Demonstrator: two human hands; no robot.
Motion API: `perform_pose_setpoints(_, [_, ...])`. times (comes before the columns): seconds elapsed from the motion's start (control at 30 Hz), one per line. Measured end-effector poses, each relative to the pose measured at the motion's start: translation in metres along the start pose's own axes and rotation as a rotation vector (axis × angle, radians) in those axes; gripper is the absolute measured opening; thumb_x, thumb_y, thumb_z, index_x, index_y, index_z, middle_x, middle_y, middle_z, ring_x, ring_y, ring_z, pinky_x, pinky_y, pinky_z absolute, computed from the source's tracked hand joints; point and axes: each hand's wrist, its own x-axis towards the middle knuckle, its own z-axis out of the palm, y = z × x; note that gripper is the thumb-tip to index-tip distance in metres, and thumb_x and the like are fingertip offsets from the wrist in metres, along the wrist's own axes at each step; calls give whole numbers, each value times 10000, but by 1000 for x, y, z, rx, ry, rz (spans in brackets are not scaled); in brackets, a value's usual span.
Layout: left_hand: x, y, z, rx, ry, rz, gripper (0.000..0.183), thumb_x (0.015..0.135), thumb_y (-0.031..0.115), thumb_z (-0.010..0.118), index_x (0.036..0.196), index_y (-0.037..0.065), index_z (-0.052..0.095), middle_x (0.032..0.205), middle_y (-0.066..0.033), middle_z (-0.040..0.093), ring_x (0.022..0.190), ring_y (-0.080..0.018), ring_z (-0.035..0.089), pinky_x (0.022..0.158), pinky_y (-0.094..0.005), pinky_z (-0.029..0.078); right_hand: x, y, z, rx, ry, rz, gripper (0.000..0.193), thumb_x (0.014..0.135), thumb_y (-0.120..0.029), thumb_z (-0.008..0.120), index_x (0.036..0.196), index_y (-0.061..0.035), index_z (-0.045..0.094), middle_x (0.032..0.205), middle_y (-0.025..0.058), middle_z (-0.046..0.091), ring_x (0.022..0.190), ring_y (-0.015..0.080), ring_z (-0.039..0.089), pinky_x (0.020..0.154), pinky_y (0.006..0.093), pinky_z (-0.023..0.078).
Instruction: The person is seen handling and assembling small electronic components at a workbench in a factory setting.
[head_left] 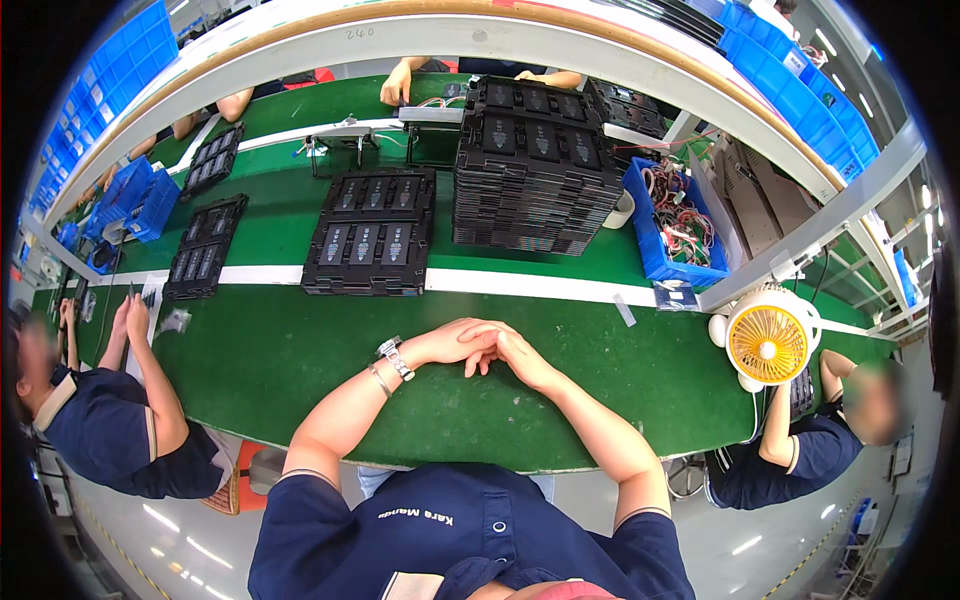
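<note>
My left hand (pixel 455 342) and my right hand (pixel 518 358) are clasped together over the green table (pixel 500 420). Their fingers are closed round each other, and no object shows between them. A metal watch (pixel 395 358) and a thin bracelet sit on my left wrist. Beyond my hands stands a tall stack of black trays (pixel 535 190). To its left lies a lower black tray (pixel 368 230) with flat dark packs in its compartments. Neither hand touches the trays.
A blue bin (pixel 690 265) of coiled wires and a yellow-and-white fan (pixel 768 342) stand to the right. More black trays (pixel 205 250) lie left. A white frame (pixel 480 35) spans overhead. People sit on both sides; another person's hand (pixel 398 85) works across the table.
</note>
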Motion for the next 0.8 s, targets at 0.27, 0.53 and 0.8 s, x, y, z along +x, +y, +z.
perform_pose_setpoints(0.27, [1, 0, 0, -2, -2, -1, 539, 1074, 470, 390, 1285, 11, 577, 726, -74, 656, 656, -155, 679, 693, -294, 546, -2, 1, 0, 3, 11, -4, 659, 1029, -607, 383, 1241, -24, 604, 1268, 107, 581, 858, 195, 679, 702, 272, 505])
perform_pose_setpoints(0.53, [1, 0, 0, 7, 0, 30, 580, 1067, 508, 378, 1250, -4, 581, 718, -71, 651, 667, -153, 683, 691, -290, 546, -2, 0, -1, 3, 10, 26, 679, 1015, -631, 392, 1241, -25, 597, 1170, 117, 624, 852, 192, 679, 698, 270, 499])
perform_pose_setpoints(0.8, [-1, -7, -3, 22, -13, -46, 571, 1067, 509, 374, 1196, -2, 595, 659, -66, 652, 667, -151, 687, 686, -289, 543, 1, -2, 5, 1, 32, 0, 683, 1018, -632, 378, 1245, -26, 596, 1016, 112, 658, 850, 190, 680, 703, 269, 499])
